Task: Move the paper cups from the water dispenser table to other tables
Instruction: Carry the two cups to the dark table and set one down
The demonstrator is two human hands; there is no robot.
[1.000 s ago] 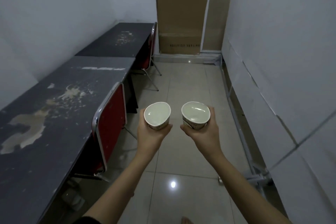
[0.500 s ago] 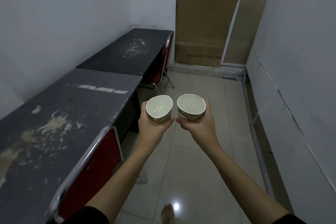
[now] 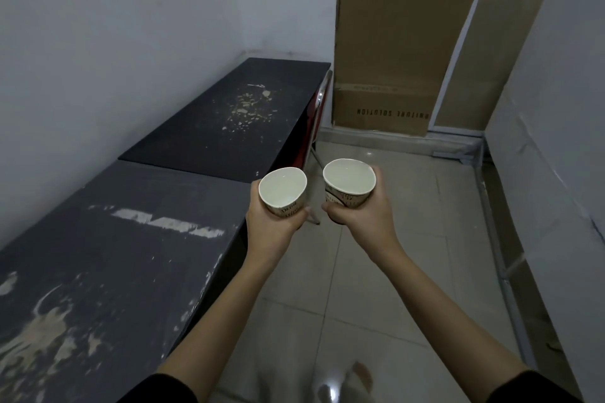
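Note:
I hold two white paper cups with dark printed lettering, side by side in front of me over the tiled floor. My left hand (image 3: 273, 227) grips the left paper cup (image 3: 283, 190) from below. My right hand (image 3: 358, 217) grips the right paper cup (image 3: 348, 180) the same way. Both cups are upright, mouths up, with pale insides. The left cup is just off the right edge of the near dark table (image 3: 108, 265). A second dark table (image 3: 229, 127) stands beyond it against the wall.
A red chair with a metal frame (image 3: 319, 108) is tucked at the far table. Large cardboard boxes (image 3: 393, 52) lean on the back wall. White panels (image 3: 550, 147) line the right side, leaving a narrow tiled aisle (image 3: 376, 271). Both tabletops have worn, flaking patches.
I have walked forward along the aisle with both cups. The near red chair has passed out of view, and the far table and boxes are closer.

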